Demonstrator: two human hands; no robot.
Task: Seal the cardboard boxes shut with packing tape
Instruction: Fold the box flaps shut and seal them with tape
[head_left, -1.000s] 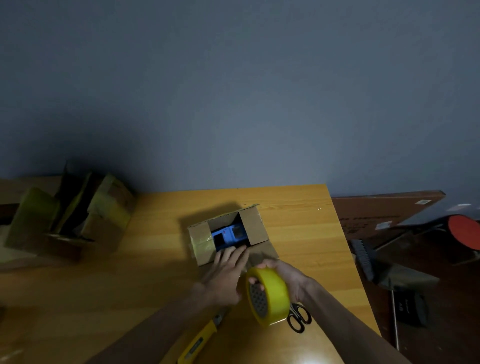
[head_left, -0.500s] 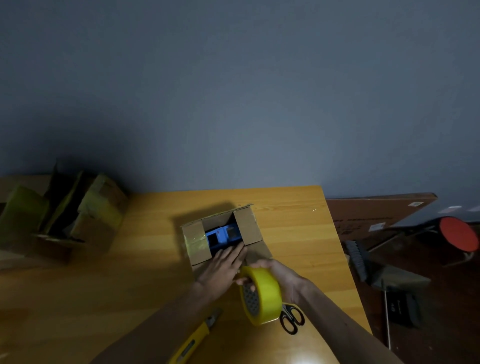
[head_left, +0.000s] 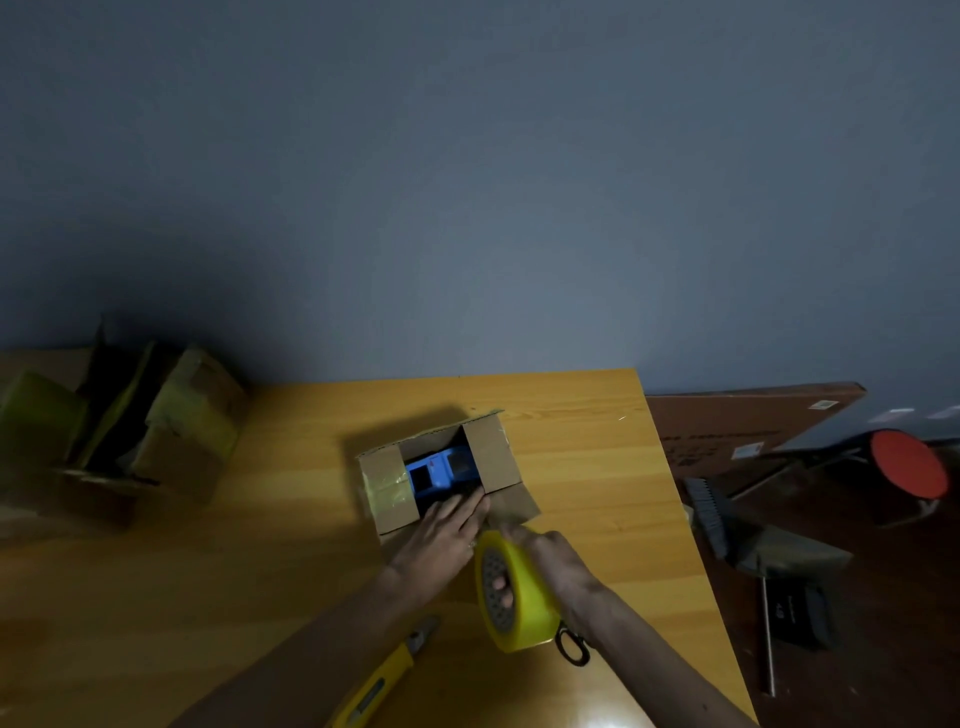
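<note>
The scissors (head_left: 572, 647) are mostly hidden under the right wrist, and the far-left boxes (head_left: 182, 415) are dim. The small cardboard box (head_left: 387, 486) sits mid-tabletop (head_left: 260, 519), side flaps open over a blue item (head_left: 431, 473). The left hand (head_left: 441, 538) lays straight fingers (head_left: 467, 506) flat on its near edge. The right hand (head_left: 558, 561) grips the yellow tape roll (head_left: 524, 597) just near of the box, fingers curled through its core.

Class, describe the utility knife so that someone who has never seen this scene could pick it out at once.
Start at the orange wooden table. Near its front edge, between the person's forearms, lies the utility knife. It is long, flat and yellow with a grey tip, unlike the round yellow tape roll and the black-handled scissors to its right.
</note>
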